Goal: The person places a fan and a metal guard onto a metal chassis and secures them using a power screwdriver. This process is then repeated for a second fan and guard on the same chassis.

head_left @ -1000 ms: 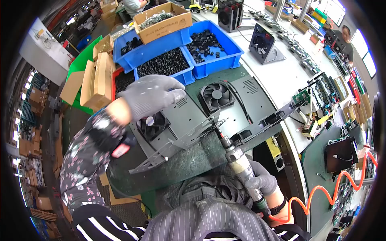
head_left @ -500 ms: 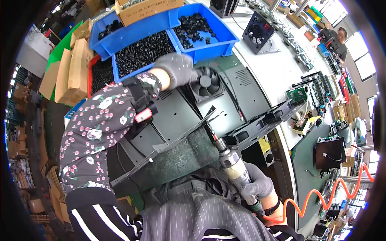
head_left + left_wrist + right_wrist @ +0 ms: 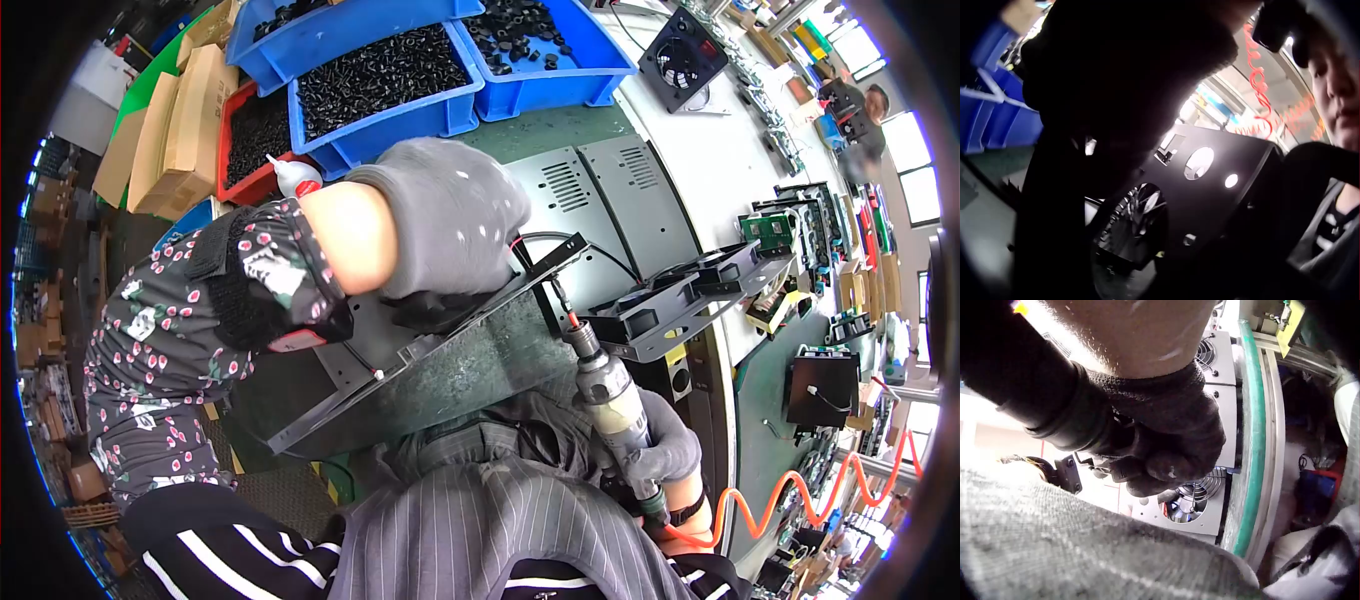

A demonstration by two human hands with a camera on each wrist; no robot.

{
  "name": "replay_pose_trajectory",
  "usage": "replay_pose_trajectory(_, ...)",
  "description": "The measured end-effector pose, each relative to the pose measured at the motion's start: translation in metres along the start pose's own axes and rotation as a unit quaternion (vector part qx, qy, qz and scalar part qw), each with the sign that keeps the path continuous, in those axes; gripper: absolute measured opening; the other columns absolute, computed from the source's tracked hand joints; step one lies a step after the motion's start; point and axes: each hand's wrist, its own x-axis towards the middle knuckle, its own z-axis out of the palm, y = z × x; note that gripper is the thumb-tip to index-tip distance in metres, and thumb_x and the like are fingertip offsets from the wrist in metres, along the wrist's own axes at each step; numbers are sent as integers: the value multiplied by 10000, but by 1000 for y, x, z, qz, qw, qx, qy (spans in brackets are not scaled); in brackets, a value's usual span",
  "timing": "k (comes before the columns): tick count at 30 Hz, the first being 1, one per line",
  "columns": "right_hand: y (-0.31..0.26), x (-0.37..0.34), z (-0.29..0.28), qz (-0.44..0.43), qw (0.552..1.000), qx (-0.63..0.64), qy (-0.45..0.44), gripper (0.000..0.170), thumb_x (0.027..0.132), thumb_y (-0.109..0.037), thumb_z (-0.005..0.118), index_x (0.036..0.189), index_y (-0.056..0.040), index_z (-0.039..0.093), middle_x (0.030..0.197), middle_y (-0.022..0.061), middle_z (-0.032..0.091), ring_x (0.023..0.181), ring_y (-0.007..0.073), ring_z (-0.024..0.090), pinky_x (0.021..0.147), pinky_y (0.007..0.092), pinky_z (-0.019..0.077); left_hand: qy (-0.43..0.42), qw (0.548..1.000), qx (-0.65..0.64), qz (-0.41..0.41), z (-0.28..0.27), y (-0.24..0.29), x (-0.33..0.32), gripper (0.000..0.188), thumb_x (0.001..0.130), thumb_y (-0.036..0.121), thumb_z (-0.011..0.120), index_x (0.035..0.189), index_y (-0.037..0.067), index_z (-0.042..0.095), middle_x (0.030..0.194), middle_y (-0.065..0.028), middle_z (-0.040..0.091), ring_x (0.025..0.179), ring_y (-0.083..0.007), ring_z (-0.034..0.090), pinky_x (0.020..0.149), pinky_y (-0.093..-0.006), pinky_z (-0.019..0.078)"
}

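Note:
My gloved left hand (image 3: 455,220) curls over a black cooling fan, nearly all of it hidden beneath the glove, behind the upright flange of a dark metal panel (image 3: 345,400). In the left wrist view the hand is a dark shape, and fan blades (image 3: 1141,219) show through the panel's round opening. My gloved right hand (image 3: 665,450) grips a power screwdriver (image 3: 610,400), its bit pointing up toward the flange's right end. The right wrist view shows that hand with its fingers curled. Flat vented panels (image 3: 570,200) lie behind the flange.
Blue bins (image 3: 390,85) of black screws and round black parts stand behind the left hand, beside a red bin (image 3: 255,145) and a white bottle (image 3: 295,178). An orange coiled hose (image 3: 770,520) runs from the screwdriver. A slotted black frame (image 3: 690,290) stands right.
My left hand reached right to the fan on the flat panels, then came back toward the flange; the fan has left its spot. The right hand keeps its grip on the screwdriver.

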Motion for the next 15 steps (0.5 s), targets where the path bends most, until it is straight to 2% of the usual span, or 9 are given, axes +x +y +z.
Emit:
replay_pose_trajectory(1, -1, 0, -1, 7, 1000, -4, -4, 861, 382, -302, 812, 1054, 132, 495, 645, 96, 569, 507, 176, 523, 465, 256, 392, 42, 982, -182, 33, 8, -7, 3, 186, 769, 193, 550, 833, 48, 648, 765, -128, 637, 763, -231, 641, 653, -349, 508)
replay_pose_trajectory(2, -1, 0, -1, 7, 1000, -6, -3, 861, 382, -302, 812, 1054, 132, 495, 645, 96, 569, 507, 176, 523, 465, 256, 392, 84, 928, -357, 67, 15, -13, 3, 220, 807, 226, 544, 890, 47, 642, 806, -126, 639, 802, -211, 635, 690, -339, 502)
replay_pose_trajectory(3, -1, 0, -2, 6, 1000, -5, -10, 868, 377, -288, 805, 1069, 132, 490, 638, 100, 567, 502, 178, 519, 461, 256, 389, 87, 927, -358, 68, 19, -16, 0, 220, 807, 226, 544, 890, 47, 642, 806, -126, 639, 802, -211, 635, 690, -339, 502)
replay_pose_trajectory(5, -3, -1, -3, 4, 1000, -7, -15, 876, 373, -274, 799, 1083, 133, 485, 631, 104, 566, 496, 180, 516, 456, 256, 386, 130, 835, -532, -56, 27, -21, -10, 295, 862, 302, 534, 970, 42, 622, 856, -101, 639, 841, -160, 611, 724, -324, 486)
replay_pose_trajectory(7, -4, -2, -4, 13, 999, -35, -15, 901, 359, -245, 796, 1110, 134, 474, 628, 117, 567, 487, 188, 514, 451, 261, 385, 100, 847, -516, -84, 34, -31, -20, 342, 883, 361, 536, 961, 38, 617, 868, -64, 629, 815, -138, 583, 737, -314, 473)
replay_pose_trajectory(10, -4, -2, -8, 20, 999, -38, -17, 929, 347, -223, 797, 1138, 136, 468, 635, 130, 577, 489, 196, 524, 452, 265, 393, 21, 922, -380, -77, 45, -30, -32, 501, 873, 512, 526, 842, 21, 622, 792, -96, 618, 764, -174, 581, 694, -319, 467)
replay_pose_trajectory(11, -4, -3, -10, 23, 999, -41, -16, 929, 347, -223, 797, 1138, 136, 468, 635, 130, 577, 489, 196, 524, 452, 265, 393, 23, 920, -384, -77, 43, -24, -34, 501, 873, 512, 526, 842, 21, 622, 792, -96, 618, 764, -174, 581, 694, -319, 467)
replay_pose_trajectory(13, -8, -6, -14, 57, 997, -7, -54, 715, 470, -226, 815, 1059, 59, 526, 717, 67, 583, 611, 135, 552, 565, 234, 432, 11, 898, -436, -63, 40, -14, -37, 515, 871, 516, 519, 780, 20, 625, 749, -119, 611, 756, -205, 598, 685, -325, 458)
replay_pose_trajectory(15, -9, -6, -11, 57, 997, -10, -50, 721, 466, -218, 808, 1065, 61, 522, 717, 67, 582, 608, 137, 550, 567, 234, 431, 14, 903, -421, -84, 35, -9, -37, 495, 866, 498, 536, 769, 22, 626, 719, -123, 599, 712, -218, 584, 674, -335, 448)
